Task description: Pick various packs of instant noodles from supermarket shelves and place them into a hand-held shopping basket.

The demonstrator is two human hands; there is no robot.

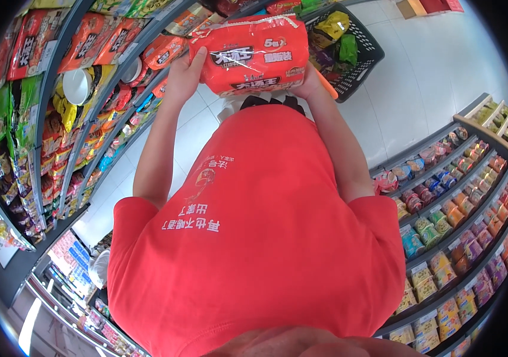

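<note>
A large red plastic multipack of instant noodles [254, 58] is held up in front of my body, between both hands. My left hand [185, 76] grips its left end, thumb on the front face, the other fingers mostly hidden behind. At its lower right end is my right hand [308, 84], its fingers hidden by the pack. Close by my right wrist runs an orange handle [325, 84], beside a dark perforated shopping basket [367, 56]. Inside the basket lie a yellow packet [335, 26], a green packet [348, 49] and other packets, partly covered by the pack.
Shelves of bagged noodles [86, 40] rise at my left, with a white bowl [77, 87] among the bags. Shelves of cup noodles [428, 230] stand at the right. Pale floor tiles [408, 67] lie between. A cardboard box [408, 8] is at the top right.
</note>
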